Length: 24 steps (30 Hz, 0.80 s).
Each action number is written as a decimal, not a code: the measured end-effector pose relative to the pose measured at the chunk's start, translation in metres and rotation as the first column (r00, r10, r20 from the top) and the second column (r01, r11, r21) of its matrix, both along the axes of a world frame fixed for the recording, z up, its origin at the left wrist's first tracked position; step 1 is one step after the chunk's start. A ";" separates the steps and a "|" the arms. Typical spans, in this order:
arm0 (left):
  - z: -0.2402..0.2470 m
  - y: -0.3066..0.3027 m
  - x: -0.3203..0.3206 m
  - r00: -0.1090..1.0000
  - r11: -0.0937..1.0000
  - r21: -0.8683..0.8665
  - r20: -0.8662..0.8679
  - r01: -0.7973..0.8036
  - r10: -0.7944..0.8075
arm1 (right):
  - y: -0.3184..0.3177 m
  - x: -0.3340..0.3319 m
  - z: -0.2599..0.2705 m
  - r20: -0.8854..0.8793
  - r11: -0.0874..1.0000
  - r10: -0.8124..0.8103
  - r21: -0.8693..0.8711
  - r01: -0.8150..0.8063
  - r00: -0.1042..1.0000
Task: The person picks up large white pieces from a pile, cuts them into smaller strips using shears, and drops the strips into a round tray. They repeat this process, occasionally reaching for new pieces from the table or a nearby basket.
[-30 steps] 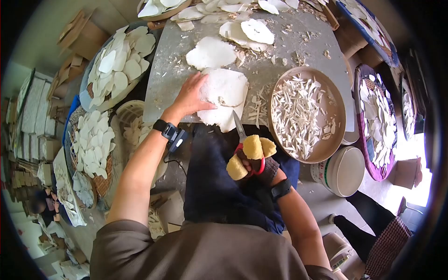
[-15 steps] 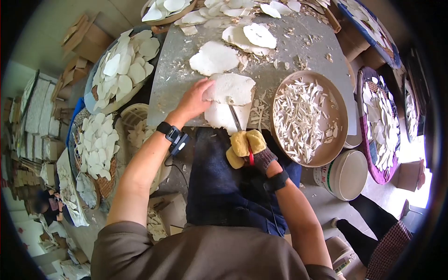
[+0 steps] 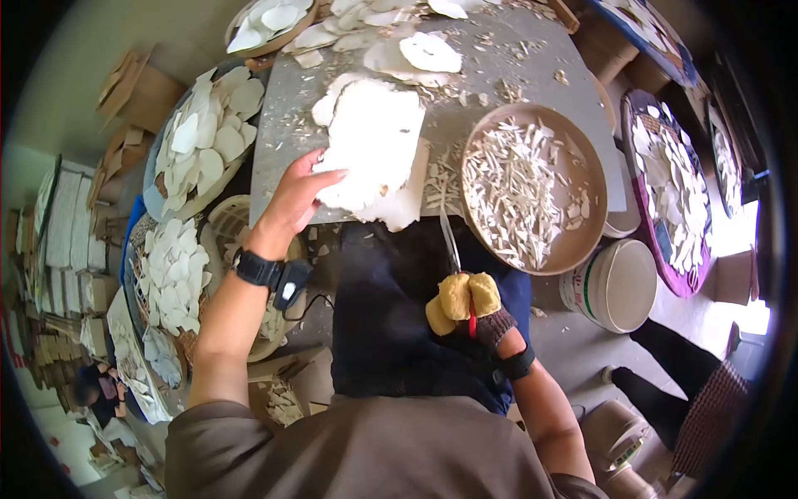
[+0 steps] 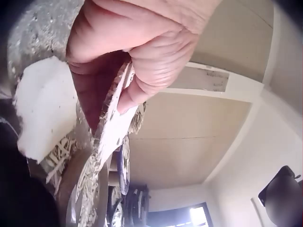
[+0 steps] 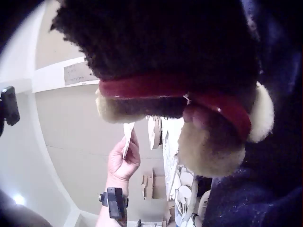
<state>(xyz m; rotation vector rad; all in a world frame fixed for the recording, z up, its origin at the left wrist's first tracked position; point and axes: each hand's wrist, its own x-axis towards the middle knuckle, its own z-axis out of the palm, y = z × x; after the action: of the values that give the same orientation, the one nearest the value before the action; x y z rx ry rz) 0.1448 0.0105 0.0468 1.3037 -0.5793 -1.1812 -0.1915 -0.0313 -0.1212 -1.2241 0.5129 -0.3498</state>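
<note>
My left hand [image 3: 293, 195] pinches a thick, white, ragged-edged slab [image 3: 374, 137] at its left edge, thumb on one face and fingers behind. The slab is raised and tilted; the left wrist view shows it edge-on, with a rough, layered rim. Another white slab [image 4: 47, 106] lies on the table beneath it. My right hand [image 3: 467, 309], in a dark knit glove with yellow foam pads [image 3: 455, 296] around the fingers, grips scissors [image 3: 450, 241] by their red handles [image 5: 142, 89]. The blades point toward the table edge, apart from the held slab.
A round tray [image 3: 600, 200] of white strips sits at the table's right front. More slabs [image 3: 431, 52] and crumbs lie farther back on the metal table [image 3: 532, 58]. Baskets of white pieces [image 3: 208, 125] stand left; a white bucket [image 3: 625, 287] and another person's legs [image 3: 657, 399] are right.
My left hand has lifted the upper slab off the one below and turned its broad face up. The scissors have drawn away from the slabs, down and to the right.
</note>
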 end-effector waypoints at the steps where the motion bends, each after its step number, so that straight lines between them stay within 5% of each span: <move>1: 0.001 0.003 -0.008 0.998 0.999 0.023 -0.062 0.026 -0.024 | 0.001 -0.002 -0.002 0.061 0.993 -0.060 0.107 0.053 0.996; 2: 0.001 0.009 -0.017 0.993 0.997 0.026 -0.096 0.073 -0.070 | -0.003 -0.001 -0.005 0.148 0.949 -0.128 0.306 0.078 0.981; 5: -0.003 0.017 -0.047 0.968 0.977 0.083 -0.178 0.195 -0.178 | 0.000 -0.006 0.008 0.132 0.967 -0.197 0.192 0.170 0.971; 7: -0.005 0.022 -0.059 0.955 0.965 0.108 -0.204 0.240 -0.215 | -0.002 -0.007 0.027 0.008 0.985 -0.108 -0.133 0.108 0.994; 10: -0.014 0.026 -0.069 0.949 0.952 0.139 -0.205 0.273 -0.242 | -0.003 -0.007 0.034 -0.185 0.810 -0.087 -0.585 -0.039 0.979; 15: -0.012 0.028 -0.083 0.941 0.941 0.173 -0.230 0.291 -0.248 | -0.003 -0.007 0.025 -0.200 0.942 -0.120 -0.333 0.048 0.972; 18: -0.016 0.030 -0.085 0.940 0.937 0.181 -0.226 0.298 -0.255 | -0.007 -0.010 0.018 0.100 0.994 -0.099 -0.036 0.103 0.990; 20: -0.016 0.031 -0.086 0.943 0.935 0.193 -0.210 0.298 -0.257 | -0.010 -0.010 0.019 0.165 0.925 -0.135 -0.332 0.183 0.977; 21: -0.016 0.031 -0.085 0.950 0.937 0.204 -0.196 0.284 -0.245 | -0.010 -0.006 0.039 0.082 0.688 -0.206 -0.697 0.204 0.975; 22: -0.017 0.030 -0.083 0.955 0.938 0.215 -0.181 0.271 -0.234 | -0.010 -0.005 0.051 0.033 0.328 -0.304 -0.935 0.137 0.952; 24: -0.019 0.027 -0.085 0.982 0.977 0.164 -0.149 0.138 -0.114 | -0.011 -0.008 0.052 -0.063 0.584 -0.250 -0.806 0.099 0.966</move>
<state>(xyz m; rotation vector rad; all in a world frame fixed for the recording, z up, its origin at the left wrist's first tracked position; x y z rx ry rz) 0.0600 0.0371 0.0275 1.3332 -0.4712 -1.4418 -0.1995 -0.0426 -0.0690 -2.1162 0.6569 -0.7005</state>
